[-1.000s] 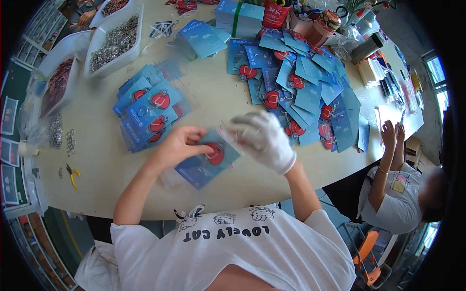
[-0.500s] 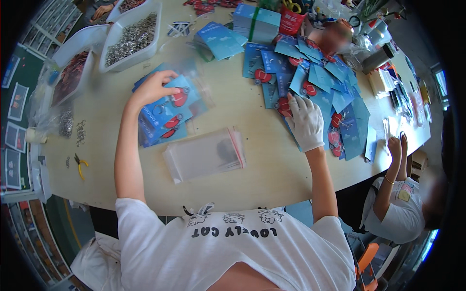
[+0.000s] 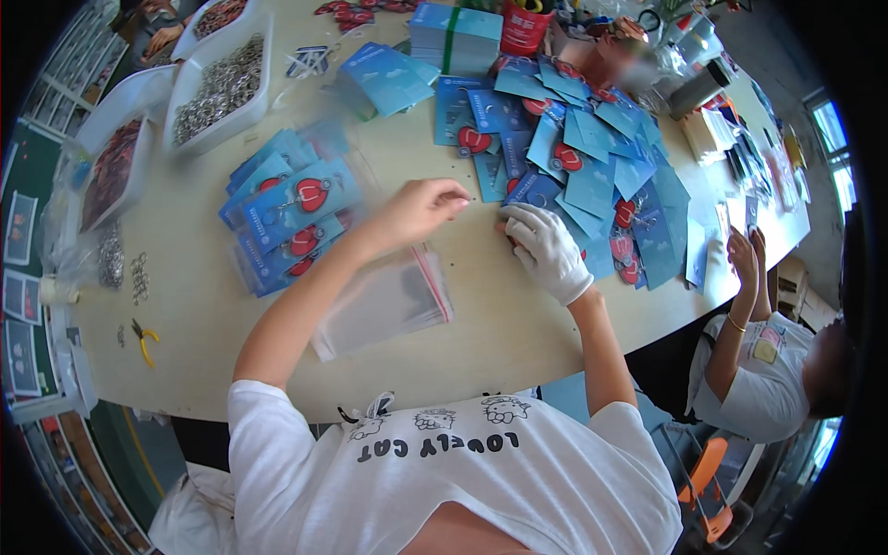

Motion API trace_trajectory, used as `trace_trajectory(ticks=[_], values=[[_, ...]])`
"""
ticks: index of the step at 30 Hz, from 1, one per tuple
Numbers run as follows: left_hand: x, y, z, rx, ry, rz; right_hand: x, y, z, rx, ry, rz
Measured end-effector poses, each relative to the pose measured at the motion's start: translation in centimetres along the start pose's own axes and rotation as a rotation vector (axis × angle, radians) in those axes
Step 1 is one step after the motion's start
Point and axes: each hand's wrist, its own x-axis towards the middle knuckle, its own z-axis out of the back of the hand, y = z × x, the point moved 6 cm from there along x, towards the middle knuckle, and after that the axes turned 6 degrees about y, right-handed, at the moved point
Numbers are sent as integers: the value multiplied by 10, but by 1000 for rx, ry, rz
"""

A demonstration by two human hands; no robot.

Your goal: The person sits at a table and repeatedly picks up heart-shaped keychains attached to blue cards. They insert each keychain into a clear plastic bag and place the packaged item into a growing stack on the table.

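Note:
My bare left hand (image 3: 424, 209) hovers over the middle of the table, just beyond the clear plastic bags. Its fingers are loosely bent and hold nothing visible. My right hand (image 3: 548, 252), in a white glove with some fingertips bare, curls at the near left edge of a loose pile. It grips a blue card (image 3: 536, 190), partly hidden by the fingers; a bit of red shows beside the fingertips. Left of my left hand lies a stack of bagged blue cards with red keychains (image 3: 312, 194). Clear bags (image 3: 384, 301) with a red strip lie below my left forearm and hand.
White bins hold metal rings (image 3: 222, 92) and reddish parts (image 3: 116, 176) at far left. Yellow-handled pliers (image 3: 145, 344) lie at left. A banded card stack (image 3: 455, 39) and a red cup (image 3: 525, 28) stand at the back. A co-worker (image 3: 749, 361) sits at right, handling something.
My left hand has left the bagged stack and moved right to the middle. My right hand has drawn left and slightly down with the card. The view has shifted a little.

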Motion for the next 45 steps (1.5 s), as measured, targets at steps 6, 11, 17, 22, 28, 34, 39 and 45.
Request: trace_trajectory(ticks=[6,11,17,22,28,34,39,45], values=[[71,-7,-42,166,-177,-52,-15,13,23,13,-46,-142],[85,-8,-54,126,-219,-30,-28,8,18,136,-147,-228],[64,-19,-20,76,-122,-33,-34,5,21,293,-199,-287],[16,-18,10,-370,-23,64,-3,16,28,98,-118,-48],[-41,-42,47,-261,-165,110,0,32,-2,627,-380,-403],[-75,-56,61,-326,-335,81,13,56,-13,635,-446,-499],[-83,-60,54,-382,-352,22,42,91,21,-25,-250,-113],[-91,-67,55,-336,-387,7,34,89,36,119,-427,-63]])
